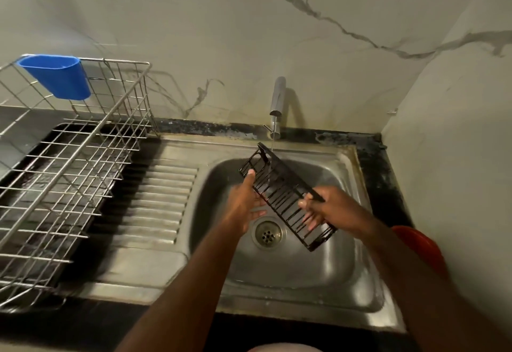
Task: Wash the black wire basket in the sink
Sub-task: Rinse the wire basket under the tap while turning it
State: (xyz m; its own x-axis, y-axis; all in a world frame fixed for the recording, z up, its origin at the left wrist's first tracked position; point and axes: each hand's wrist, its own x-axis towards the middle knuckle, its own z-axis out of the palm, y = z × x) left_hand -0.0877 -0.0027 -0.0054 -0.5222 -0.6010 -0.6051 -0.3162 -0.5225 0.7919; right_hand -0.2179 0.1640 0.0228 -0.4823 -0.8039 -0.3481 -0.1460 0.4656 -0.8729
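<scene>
The right hand [329, 207] grips the near end of the black wire basket [285, 194]; its length slants away toward the tap [277, 102], steadied by the left hand's [246, 202] open fingers.

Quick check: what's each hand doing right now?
Left hand: open, straight fingers against the black wire basket.
Right hand: grips the basket's rim.

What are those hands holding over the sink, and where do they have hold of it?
The black wire basket. The right hand grips its long right edge; the left hand supports its left side with straight fingers, thumb on the rim.
</scene>
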